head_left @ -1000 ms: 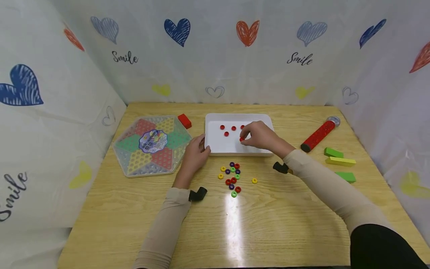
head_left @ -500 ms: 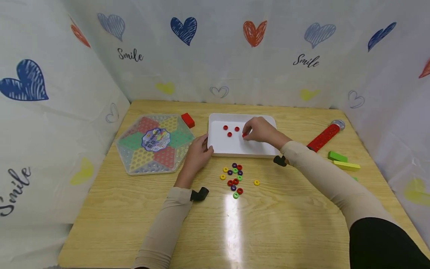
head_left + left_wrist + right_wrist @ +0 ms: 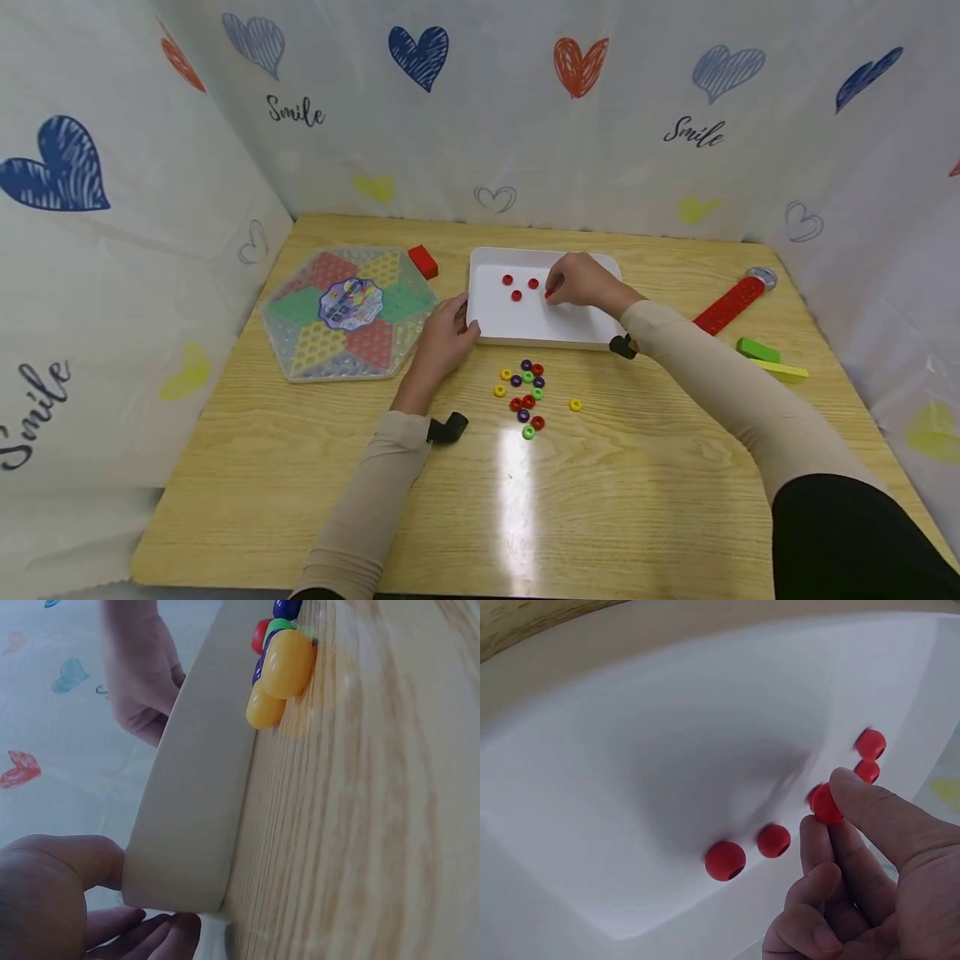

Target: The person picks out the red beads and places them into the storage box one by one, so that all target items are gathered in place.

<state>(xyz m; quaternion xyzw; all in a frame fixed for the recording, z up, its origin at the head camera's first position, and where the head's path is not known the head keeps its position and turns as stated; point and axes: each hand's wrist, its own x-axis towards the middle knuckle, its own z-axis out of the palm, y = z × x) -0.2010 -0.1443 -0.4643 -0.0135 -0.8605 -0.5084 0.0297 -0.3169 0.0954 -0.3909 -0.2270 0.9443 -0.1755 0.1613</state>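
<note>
My right hand (image 3: 581, 279) reaches over the white tray (image 3: 540, 327) and pinches a red bead (image 3: 827, 804) between thumb and fingers, close to the tray floor. Several more red beads (image 3: 507, 280) lie in the tray; in the right wrist view, one sits right behind the pinched bead. My left hand (image 3: 444, 337) holds the tray's left end. In the left wrist view its thumb (image 3: 82, 859) presses on one side of the tray's corner, with the fingers on the other.
Loose red, yellow, green and purple beads (image 3: 528, 401) lie in front of the tray. A hexagonal board (image 3: 307, 350) and a red block (image 3: 423, 262) are left; a red tube (image 3: 731, 306), a green block (image 3: 757, 349) and a yellow block (image 3: 782, 371) are right.
My right hand has moved slightly towards the back of the tray with the red bead. The left hand keeps its hold on the tray. The head view has shifted a little.
</note>
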